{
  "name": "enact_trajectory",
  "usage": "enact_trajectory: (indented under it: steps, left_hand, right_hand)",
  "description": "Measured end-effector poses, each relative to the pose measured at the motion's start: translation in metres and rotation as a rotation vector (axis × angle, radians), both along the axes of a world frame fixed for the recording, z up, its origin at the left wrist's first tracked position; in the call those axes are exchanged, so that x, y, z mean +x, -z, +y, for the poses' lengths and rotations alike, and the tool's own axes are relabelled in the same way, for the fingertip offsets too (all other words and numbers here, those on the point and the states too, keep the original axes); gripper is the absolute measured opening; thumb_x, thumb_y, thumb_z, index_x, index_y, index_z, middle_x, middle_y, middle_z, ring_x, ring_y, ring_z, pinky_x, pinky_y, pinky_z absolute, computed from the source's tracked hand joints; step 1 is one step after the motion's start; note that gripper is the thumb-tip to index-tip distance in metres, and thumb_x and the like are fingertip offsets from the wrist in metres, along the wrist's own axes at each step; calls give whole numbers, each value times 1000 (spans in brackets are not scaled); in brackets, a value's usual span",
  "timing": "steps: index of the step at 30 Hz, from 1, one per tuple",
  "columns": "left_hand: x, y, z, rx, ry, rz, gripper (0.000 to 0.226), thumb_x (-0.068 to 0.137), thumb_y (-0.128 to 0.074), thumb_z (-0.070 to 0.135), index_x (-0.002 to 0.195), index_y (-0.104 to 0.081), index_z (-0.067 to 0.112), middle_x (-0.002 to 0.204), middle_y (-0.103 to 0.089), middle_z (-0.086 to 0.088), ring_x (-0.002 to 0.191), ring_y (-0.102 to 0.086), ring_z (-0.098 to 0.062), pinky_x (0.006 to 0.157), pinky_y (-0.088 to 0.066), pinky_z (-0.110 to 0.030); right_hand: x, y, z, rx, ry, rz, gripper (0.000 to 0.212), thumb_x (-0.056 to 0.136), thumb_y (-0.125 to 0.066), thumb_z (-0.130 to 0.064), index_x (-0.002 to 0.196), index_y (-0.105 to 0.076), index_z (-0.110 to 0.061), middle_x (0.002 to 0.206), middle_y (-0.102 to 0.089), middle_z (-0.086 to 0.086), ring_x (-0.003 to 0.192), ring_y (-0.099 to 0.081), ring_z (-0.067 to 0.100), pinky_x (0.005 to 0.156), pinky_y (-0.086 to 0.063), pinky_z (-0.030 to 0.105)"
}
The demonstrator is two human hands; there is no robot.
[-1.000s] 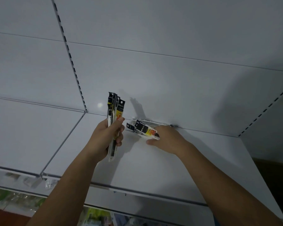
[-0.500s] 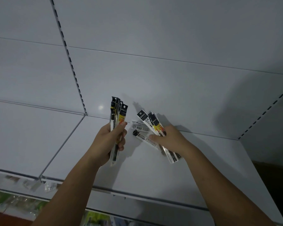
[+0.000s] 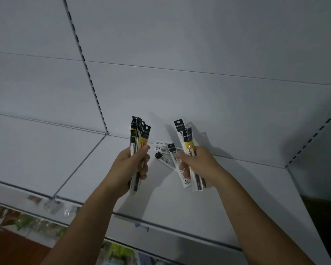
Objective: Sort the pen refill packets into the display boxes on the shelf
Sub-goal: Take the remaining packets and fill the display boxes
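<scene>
As the hands stand: left hand (image 3: 130, 165) grips an upright bundle of slim clear plastic refill packets with black headers (image 3: 139, 134); right hand (image 3: 201, 163) grips a second fanned bundle (image 3: 185, 138).
Loose packets: a few white-backed refill packets (image 3: 163, 150) lie flat on the white metal shelf (image 3: 84, 169), between the hands, long axes roughly left to right, nearer the right hand.
Writing: "M&G" on the headers; yellow sticker illegible.
Display boxes: none visible.

your left hand (image 3: 129, 169) gripped an upright bundle of long, black-topped plastic refill packets (image 3: 144, 135) above the white metal shelf (image 3: 96, 169). your right hand (image 3: 199, 163) held a fanned second bunch (image 3: 181, 131) near it, with loose packets (image 3: 161, 149) lying flat on the shelf between them.
</scene>
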State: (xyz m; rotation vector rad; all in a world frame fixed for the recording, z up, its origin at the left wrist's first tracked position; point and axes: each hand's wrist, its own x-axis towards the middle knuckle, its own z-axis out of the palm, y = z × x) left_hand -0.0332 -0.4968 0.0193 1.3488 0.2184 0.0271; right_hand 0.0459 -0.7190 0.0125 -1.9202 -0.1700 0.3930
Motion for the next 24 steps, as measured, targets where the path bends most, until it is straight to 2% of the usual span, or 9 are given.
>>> enact_trajectory:
  steps: [3,5,7,9,13,18,21,24]
  left_hand:
    - [-8,1,-4,10,-47,7,32,102,-63,31,120,-58,5,74,-55,-3,54,-45,-17,51,-41,-31]
    - [-13,4,-8,12,-66,10,31,102,-63,31,119,-58,6,74,-54,-4,53,-44,-18,50,-40,-30]
    - [-18,6,-11,16,-73,14,29,103,-63,30,119,-57,6,74,-54,-4,53,-44,-19,50,-40,-29]
    - [-20,9,-11,13,-80,18,28,103,-62,29,118,-57,6,74,-54,-4,53,-43,-19,50,-39,-29]
    - [-20,12,-6,11,-68,14,29,103,-63,31,117,-57,7,75,-53,-4,53,-44,-18,51,-40,-30]
    - [-14,12,0,7,-54,29,42,102,-63,32,124,-57,-3,76,-55,-5,54,-44,-19,52,-40,-30]
    - [-9,11,7,11,-40,30,46,102,-63,33,126,-55,-6,77,-55,-6,55,-45,-19,53,-41,-31]
    - [-5,10,13,-5,-29,28,41,101,-64,33,125,-58,0,77,-55,-6,55,-45,-19,53,-41,-31]
  right_hand:
    - [8,6,-4,-267,-3,-198,19,99,-70,-31,90,-67,-14,76,-70,-3,62,-66,7,54,-51,21]
    - [13,12,-3,-396,-59,-241,28,87,-80,-42,93,-66,-18,83,-72,-4,72,-70,10,62,-57,29]
    - [13,17,2,-512,-119,-240,45,72,-88,-53,90,-67,-18,81,-73,-4,71,-72,13,68,-62,36]
    - [13,20,9,-580,-139,-238,52,66,-90,-56,87,-68,-14,78,-72,0,68,-72,18,68,-63,40]
    - [19,19,21,-686,-188,-271,37,81,-83,-47,92,-68,-15,89,-72,3,81,-71,23,78,-61,39]
    - [18,15,31,-842,-286,-312,27,92,-71,-43,89,-60,-18,84,-66,0,85,-69,25,72,-54,32]
    - [18,12,37,-857,-326,-309,27,92,-68,-36,78,-52,-20,75,-58,-2,79,-66,25,68,-52,31]
    - [20,11,35,-741,-289,-233,17,88,-70,-30,83,-64,-16,77,-69,1,72,-69,20,70,-59,33]
